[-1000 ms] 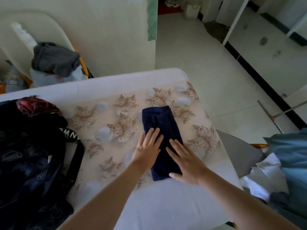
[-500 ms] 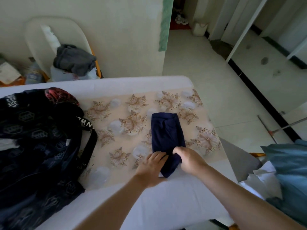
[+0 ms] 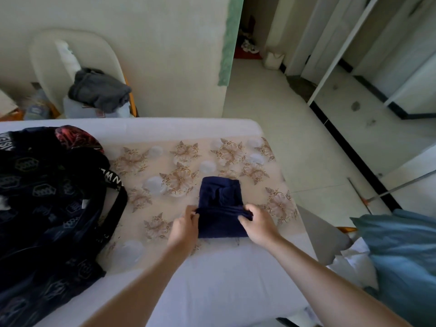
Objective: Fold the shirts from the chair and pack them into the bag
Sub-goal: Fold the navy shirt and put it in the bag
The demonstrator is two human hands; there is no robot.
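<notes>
A navy blue shirt (image 3: 220,197) lies partly folded on the floral cloth of the table (image 3: 212,279). My left hand (image 3: 185,228) pinches the left end of its near edge, which is lifted and doubled over toward the far end. At the right end of that same edge, my right hand (image 3: 259,224) pinches the cloth. The black patterned bag (image 3: 47,197) sits open on the table's left side, with a red garment (image 3: 77,138) showing at its top. More shirts, blue (image 3: 405,260) and white (image 3: 356,263), are heaped at the right edge.
A white chair (image 3: 47,57) behind the table carries a grey garment (image 3: 99,90). Part of a grey chair (image 3: 323,237) shows right of the table. A mop handle (image 3: 401,185) lies on the tiled floor at right. A wall corner stands behind the table.
My hands went from pressing flat on the shirt to gripping its near end and have lifted that edge forward over the rest. The view has tilted and shifted.
</notes>
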